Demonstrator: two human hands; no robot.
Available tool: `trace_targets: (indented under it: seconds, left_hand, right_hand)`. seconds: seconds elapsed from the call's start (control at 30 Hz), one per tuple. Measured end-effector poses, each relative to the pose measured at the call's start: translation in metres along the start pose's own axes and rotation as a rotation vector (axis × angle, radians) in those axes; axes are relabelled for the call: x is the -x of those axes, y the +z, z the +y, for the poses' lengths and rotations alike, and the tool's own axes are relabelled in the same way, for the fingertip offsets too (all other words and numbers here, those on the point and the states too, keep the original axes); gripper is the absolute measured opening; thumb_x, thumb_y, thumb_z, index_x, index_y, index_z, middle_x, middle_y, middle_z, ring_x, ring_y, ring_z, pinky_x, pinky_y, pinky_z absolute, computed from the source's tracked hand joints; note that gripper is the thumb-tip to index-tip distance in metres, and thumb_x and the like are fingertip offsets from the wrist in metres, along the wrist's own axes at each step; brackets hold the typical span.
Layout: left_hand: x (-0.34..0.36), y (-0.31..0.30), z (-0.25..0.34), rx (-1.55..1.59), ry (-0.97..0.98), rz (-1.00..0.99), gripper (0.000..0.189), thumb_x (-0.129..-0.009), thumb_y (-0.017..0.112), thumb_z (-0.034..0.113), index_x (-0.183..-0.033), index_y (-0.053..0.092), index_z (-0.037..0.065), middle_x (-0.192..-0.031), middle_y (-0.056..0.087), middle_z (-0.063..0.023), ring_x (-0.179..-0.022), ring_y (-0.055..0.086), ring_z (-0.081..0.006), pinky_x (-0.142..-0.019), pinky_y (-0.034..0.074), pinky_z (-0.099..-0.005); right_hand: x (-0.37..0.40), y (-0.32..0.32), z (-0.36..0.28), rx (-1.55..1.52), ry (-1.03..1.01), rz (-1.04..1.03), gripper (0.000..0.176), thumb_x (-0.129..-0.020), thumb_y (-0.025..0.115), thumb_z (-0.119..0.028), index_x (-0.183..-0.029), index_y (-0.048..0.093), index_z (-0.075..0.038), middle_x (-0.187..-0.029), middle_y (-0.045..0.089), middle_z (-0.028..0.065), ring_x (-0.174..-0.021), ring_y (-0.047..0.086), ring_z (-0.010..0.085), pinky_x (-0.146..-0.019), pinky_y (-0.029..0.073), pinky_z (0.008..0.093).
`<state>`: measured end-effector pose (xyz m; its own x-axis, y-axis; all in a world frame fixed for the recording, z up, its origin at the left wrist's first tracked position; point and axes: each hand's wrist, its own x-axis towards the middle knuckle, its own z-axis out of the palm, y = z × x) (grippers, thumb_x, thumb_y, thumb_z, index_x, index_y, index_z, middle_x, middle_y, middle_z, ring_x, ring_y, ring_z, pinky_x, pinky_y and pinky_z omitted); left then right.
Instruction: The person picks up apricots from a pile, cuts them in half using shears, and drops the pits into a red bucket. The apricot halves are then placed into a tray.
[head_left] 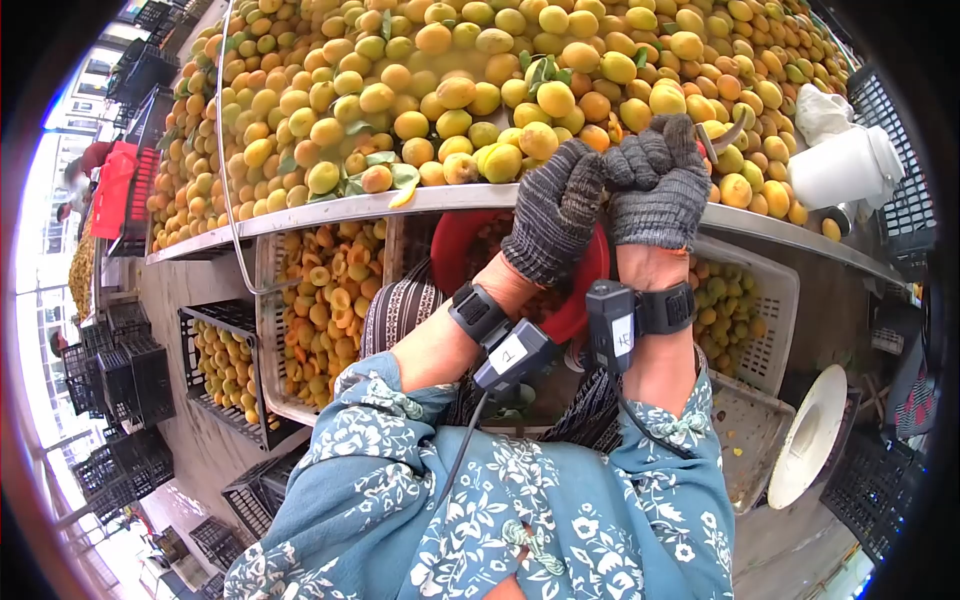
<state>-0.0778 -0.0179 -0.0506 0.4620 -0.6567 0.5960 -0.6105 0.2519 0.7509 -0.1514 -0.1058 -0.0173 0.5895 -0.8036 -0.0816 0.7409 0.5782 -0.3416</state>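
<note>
My left hand (562,212), in a grey knit glove, is closed at the metal table edge, knuckles up. Its fingers meet those of my right hand (660,185), which wears a matching glove and is also closed. From the right side of my right hand sticks out a curved knife (733,132), with a bit of red near the glove. Whatever lies between the left fingers is hidden. Just beyond both hands is a big heap of yellow-orange apricots (456,94), with some green leaves. Below my wrists sits a red basin (457,238), partly covered by my arms.
A crate of halved apricots (330,310) stands under the table at left, beside a black crate (225,365). Another pale crate (765,300) holds fruit at right. A white bucket (845,168) lies tilted on the table's right end. The metal rim (330,215) borders the heap.
</note>
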Motion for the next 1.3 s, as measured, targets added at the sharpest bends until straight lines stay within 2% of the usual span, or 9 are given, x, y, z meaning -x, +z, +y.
trace_targets:
  seconds: [0.13,0.2,0.3,0.7,0.87,1.1,1.17,1.23,1.3]
  left_hand:
    - [-0.002,0.005,-0.004,0.070,-0.012,0.009,0.010,-0.087,0.053,0.007,-0.092,0.057,0.000,-0.083,0.060,-0.0174,-0.076,0.060,-0.0342,-0.064,0.047,-0.0398]
    - [-0.004,0.007,-0.011,-0.354,0.365,0.045,0.015,-0.082,0.057,0.003,-0.097,0.059,0.000,-0.092,0.060,-0.0163,-0.080,0.060,-0.0328,-0.068,0.049,-0.0390]
    - [-0.004,0.006,-0.013,-0.413,0.437,0.007,0.024,-0.075,0.060,0.000,-0.099,0.060,0.000,-0.095,0.059,-0.0159,-0.081,0.060,-0.0337,-0.069,0.050,-0.0389]
    - [-0.007,-0.006,-0.005,-0.225,0.210,-0.131,0.027,-0.077,0.053,0.004,-0.103,0.056,0.000,-0.088,0.059,-0.0179,-0.079,0.058,-0.0371,-0.068,0.048,-0.0434]
    - [-0.008,-0.022,0.005,-0.065,-0.079,-0.283,0.046,-0.073,0.061,0.011,-0.114,0.047,-0.003,-0.100,0.058,-0.0248,-0.094,0.055,-0.0434,-0.081,0.046,-0.0425]
    - [-0.007,-0.041,0.002,-0.126,0.032,-0.519,0.052,-0.074,0.063,0.016,-0.119,0.045,-0.003,-0.110,0.055,-0.0224,-0.103,0.052,-0.0395,-0.091,0.042,-0.0389]
    - [0.001,-0.032,0.000,-0.009,0.066,-0.232,0.033,-0.082,0.063,0.021,-0.105,0.054,-0.001,-0.097,0.061,-0.0151,-0.091,0.060,-0.0313,-0.080,0.048,-0.0360]
    - [-0.001,-0.028,-0.008,1.119,-1.241,-0.083,0.032,-0.089,0.057,0.032,-0.094,0.057,0.001,-0.082,0.062,-0.0096,-0.071,0.063,-0.0215,-0.060,0.050,-0.0276]
    - [-0.004,-0.036,-0.006,1.212,-1.164,-0.140,0.034,-0.092,0.054,0.036,-0.091,0.057,0.002,-0.074,0.061,-0.0081,-0.061,0.060,-0.0182,-0.051,0.046,-0.0251]
  right_hand:
    - [-0.005,0.001,-0.001,-0.027,-0.013,0.080,0.024,-0.091,0.056,-0.026,-0.073,0.046,-0.013,-0.052,0.028,-0.0053,-0.042,0.028,0.0105,-0.044,0.027,0.0266]
    - [-0.007,-0.001,-0.006,-0.042,-0.029,0.106,0.024,-0.091,0.056,-0.026,-0.073,0.046,-0.013,-0.052,0.028,-0.0055,-0.043,0.028,0.0103,-0.044,0.027,0.0267]
    - [-0.008,-0.002,-0.010,-0.016,-0.029,0.141,0.024,-0.090,0.056,-0.026,-0.073,0.046,-0.014,-0.053,0.028,-0.0057,-0.043,0.028,0.0101,-0.044,0.027,0.0269]
    - [0.007,0.027,0.013,0.387,-0.315,0.099,0.012,-0.086,0.062,-0.016,-0.084,0.055,-0.007,-0.054,0.036,-0.0048,-0.046,0.033,0.0077,-0.043,0.030,0.0231]
    - [0.010,0.033,0.017,0.415,-0.281,-0.008,0.015,-0.085,0.064,-0.019,-0.087,0.056,-0.006,-0.053,0.036,-0.0051,-0.046,0.033,0.0071,-0.044,0.031,0.0236]
    - [0.001,0.019,0.011,0.120,-0.007,-0.236,0.020,-0.088,0.060,-0.025,-0.091,0.057,-0.005,-0.055,0.031,-0.0074,-0.045,0.026,0.0071,-0.045,0.027,0.0242]
    - [0.004,0.023,0.012,0.222,-0.095,-0.144,0.021,-0.087,0.061,-0.025,-0.091,0.057,-0.005,-0.055,0.031,-0.0073,-0.045,0.026,0.0068,-0.046,0.027,0.0238]
    - [0.001,0.025,0.007,0.227,-0.111,-0.149,0.022,-0.087,0.062,-0.025,-0.092,0.057,-0.005,-0.055,0.032,-0.0070,-0.045,0.026,0.0069,-0.045,0.027,0.0240]
    - [-0.001,0.027,0.001,0.233,-0.126,-0.162,0.023,-0.086,0.063,-0.025,-0.092,0.057,-0.004,-0.055,0.032,-0.0067,-0.044,0.026,0.0070,-0.044,0.027,0.0242]
